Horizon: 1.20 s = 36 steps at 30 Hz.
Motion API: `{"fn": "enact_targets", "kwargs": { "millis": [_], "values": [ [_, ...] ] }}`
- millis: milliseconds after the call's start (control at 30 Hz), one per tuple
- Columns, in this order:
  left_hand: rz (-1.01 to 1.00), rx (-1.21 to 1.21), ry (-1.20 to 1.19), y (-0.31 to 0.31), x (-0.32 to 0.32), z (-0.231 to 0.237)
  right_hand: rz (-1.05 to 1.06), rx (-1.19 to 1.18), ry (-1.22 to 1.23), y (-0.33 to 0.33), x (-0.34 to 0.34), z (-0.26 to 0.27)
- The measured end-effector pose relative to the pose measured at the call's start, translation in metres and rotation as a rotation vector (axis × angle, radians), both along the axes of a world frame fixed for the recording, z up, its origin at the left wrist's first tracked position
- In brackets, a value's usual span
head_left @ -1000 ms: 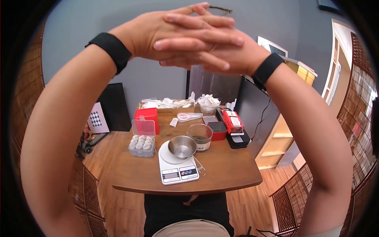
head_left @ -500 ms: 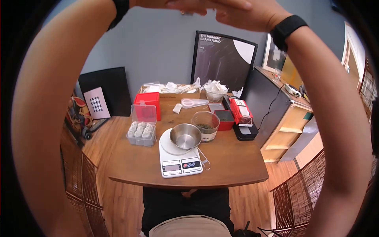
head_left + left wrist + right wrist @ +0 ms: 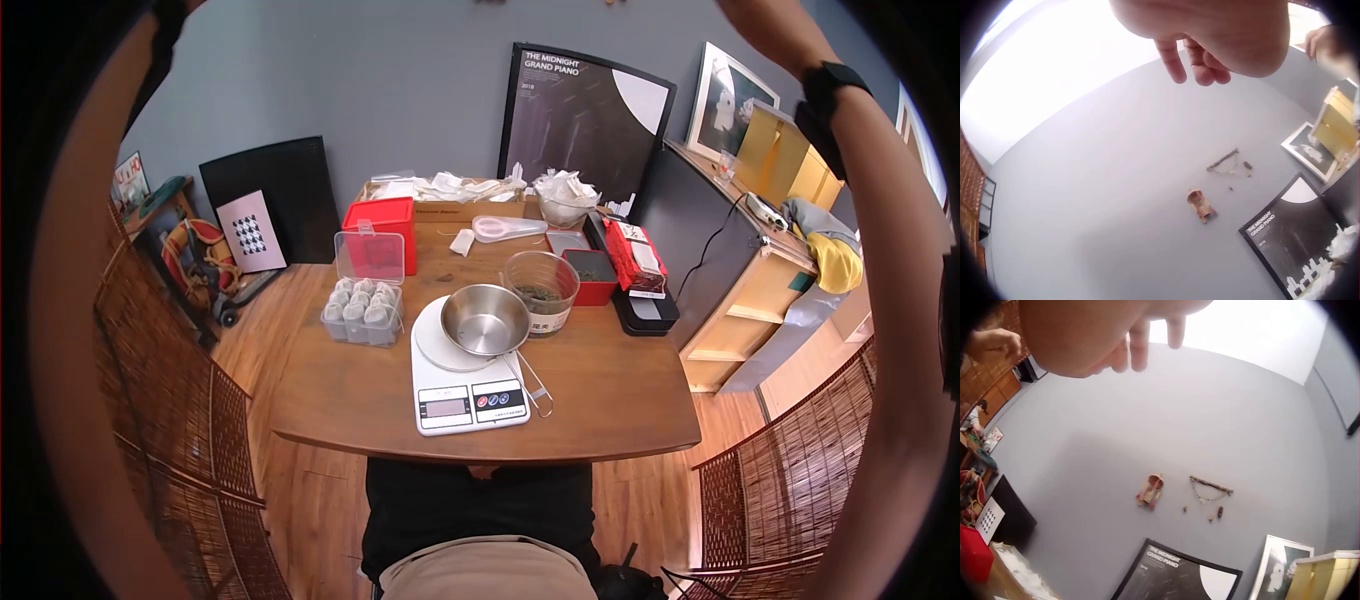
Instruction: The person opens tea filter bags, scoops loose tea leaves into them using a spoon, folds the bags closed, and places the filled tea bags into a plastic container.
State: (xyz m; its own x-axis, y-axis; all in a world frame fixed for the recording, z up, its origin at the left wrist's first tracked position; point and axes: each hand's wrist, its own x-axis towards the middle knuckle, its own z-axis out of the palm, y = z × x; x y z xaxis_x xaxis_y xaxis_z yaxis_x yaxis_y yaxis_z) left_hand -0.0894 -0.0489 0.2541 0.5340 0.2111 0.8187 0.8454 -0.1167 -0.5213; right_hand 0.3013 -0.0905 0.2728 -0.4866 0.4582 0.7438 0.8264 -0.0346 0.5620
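Note:
Both hands are raised and apart, holding nothing. My left hand [image 3: 1210,31] shows at the top of the left wrist view with its fingers relaxed; the head view cuts it off. At the head view's top edge only part of my right hand [image 3: 770,25] is visible; in the right wrist view the right hand [image 3: 1116,334] has loosely extended fingers. Far below the hands, a steel bowl [image 3: 486,322] sits on a white kitchen scale [image 3: 455,400], beside a glass [image 3: 540,290] with dark leaves and metal tongs [image 3: 537,390].
On the wooden table [image 3: 340,410] stand an open plastic case [image 3: 362,318] of small white pouches, a red box [image 3: 380,235], a carton [image 3: 455,208] of white pieces, a red tin [image 3: 590,285] and a red packet [image 3: 636,258]. Woven screens [image 3: 780,470] flank the table.
The interlaced hands have separated and moved outward, mostly leaving the head view at the top. The head view has tilted lower and shows more of the wall poster and side shelf.

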Motion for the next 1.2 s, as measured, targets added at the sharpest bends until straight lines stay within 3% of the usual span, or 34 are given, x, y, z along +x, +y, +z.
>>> {"fn": "enact_targets", "kwargs": {
  "millis": [100, 133, 200, 233, 300, 400, 533, 600, 633, 700, 733, 800, 867, 1033, 1200],
  "values": [
    [0.025, 0.074, -0.008, 0.000, -0.034, -0.010, 0.016, 0.002, 0.324, -0.027, 0.015, -0.010],
    [0.129, 0.078, -0.042, -0.002, -0.041, -0.012, -0.113, 0.011, 0.486, -0.023, 0.024, 0.001],
    [0.233, 0.086, -0.075, 0.000, -0.057, -0.010, -0.083, 0.002, 0.371, -0.002, 0.095, 0.024],
    [0.223, 0.005, -0.131, 0.002, -0.069, -0.003, -0.056, -0.005, 0.255, 0.031, 0.199, 0.064],
    [0.192, -0.154, -0.243, 0.005, -0.085, 0.009, -0.068, 0.080, 0.246, 0.005, 0.169, 0.040],
    [0.251, -0.096, -0.203, 0.000, -0.091, 0.013, -0.155, 0.074, 0.311, -0.018, 0.149, 0.028],
    [0.304, -0.070, -0.272, -0.008, -0.099, 0.017, -0.088, 0.111, 0.381, -0.022, 0.166, 0.034],
    [0.237, -0.170, -0.209, 0.031, -0.162, 0.037, 0.166, 0.271, 0.319, -0.020, 0.176, 0.035],
    [0.174, -0.274, -0.143, 0.099, -0.265, 0.078, 0.168, 0.278, 0.316, -0.027, 0.169, 0.043],
    [0.085, -0.145, -0.163, 0.099, -0.256, 0.059, -0.448, 0.050, 0.375, -0.049, 0.154, 0.057],
    [-0.001, -0.025, -0.180, 0.096, -0.250, 0.049, -0.448, 0.053, 0.376, -0.050, 0.156, 0.054],
    [0.050, -0.051, -0.214, 0.083, -0.247, 0.045, -0.128, 0.178, 0.361, -0.053, 0.162, 0.046],
    [0.102, -0.080, -0.250, 0.079, -0.249, 0.048, -0.169, 0.159, 0.384, -0.056, 0.166, 0.048],
    [-0.115, -0.144, -0.217, 0.088, -0.277, 0.048, -0.199, 0.144, 0.400, -0.064, 0.172, 0.052],
    [-0.063, -0.116, -0.328, 0.059, -0.246, 0.019, -0.154, 0.135, 0.402, -0.067, 0.171, 0.051]
  ]
}}
